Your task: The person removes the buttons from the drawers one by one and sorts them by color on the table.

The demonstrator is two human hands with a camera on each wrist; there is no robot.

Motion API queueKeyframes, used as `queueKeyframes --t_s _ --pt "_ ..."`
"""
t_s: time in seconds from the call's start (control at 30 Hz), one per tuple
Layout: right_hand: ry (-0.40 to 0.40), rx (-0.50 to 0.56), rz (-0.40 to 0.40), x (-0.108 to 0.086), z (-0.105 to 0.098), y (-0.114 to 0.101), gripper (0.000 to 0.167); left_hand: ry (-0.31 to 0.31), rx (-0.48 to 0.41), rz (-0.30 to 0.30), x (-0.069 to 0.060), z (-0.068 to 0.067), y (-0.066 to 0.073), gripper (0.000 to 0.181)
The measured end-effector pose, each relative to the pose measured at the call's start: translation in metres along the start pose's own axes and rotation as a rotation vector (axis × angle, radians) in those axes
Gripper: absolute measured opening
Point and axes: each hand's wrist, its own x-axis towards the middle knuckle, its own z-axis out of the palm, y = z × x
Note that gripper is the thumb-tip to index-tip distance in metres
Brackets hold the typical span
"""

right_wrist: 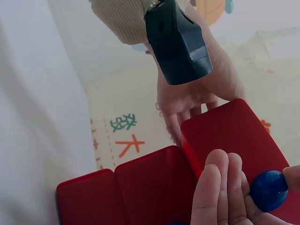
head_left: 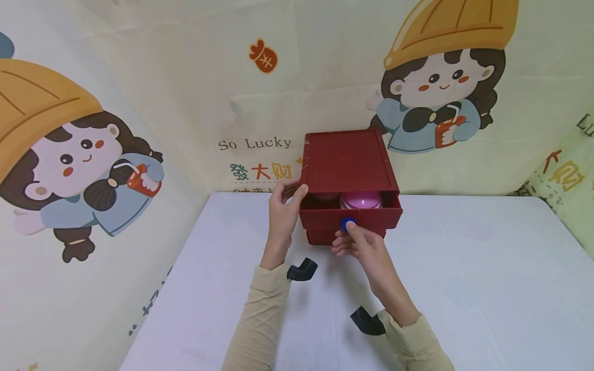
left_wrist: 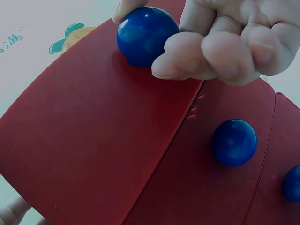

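Observation:
A red drawer box (head_left: 345,162) stands with its top drawer (head_left: 325,219) pulled partly out, and a pink round thing (head_left: 361,200) shows inside. My right hand (head_left: 371,252) pinches the blue knob (head_left: 348,224) of that drawer between thumb and fingers; the left wrist view shows this knob (left_wrist: 145,37) close up. At the box's left side my left hand (head_left: 284,216) holds the front corner, its thumb by the drawer's edge. Two lower drawers with blue knobs (left_wrist: 234,142) appear shut in the left wrist view.
White cloth covers the table (head_left: 464,268). Behind the box hangs a printed backdrop (head_left: 334,77) with cartoon figures, and it continues at both sides. Black wrist mounts (head_left: 302,269) are on both sleeves.

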Motion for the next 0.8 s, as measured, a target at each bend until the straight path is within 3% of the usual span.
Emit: queueKeyframes --t_s 0.13,0.23,0.53,0.8 --pt "-0.001 -0.003 -0.001 -0.001 0.000 0.000 0.053 0.002 0.000 -0.005 0.008 -0.001 -0.018 0.037" --pt "-0.006 -0.009 -0.003 -0.003 0.000 0.000 0.052 0.006 -0.009 0.001 0.009 -0.001 -0.023 0.038" --pt "-0.011 -0.014 -0.008 -0.007 -0.001 0.000 0.052 0.015 -0.025 0.037 0.008 -0.001 -0.024 0.034" --pt "-0.013 -0.018 0.006 -0.010 -0.002 0.000 0.056 0.009 -0.031 0.030 0.008 -0.001 -0.024 0.036"
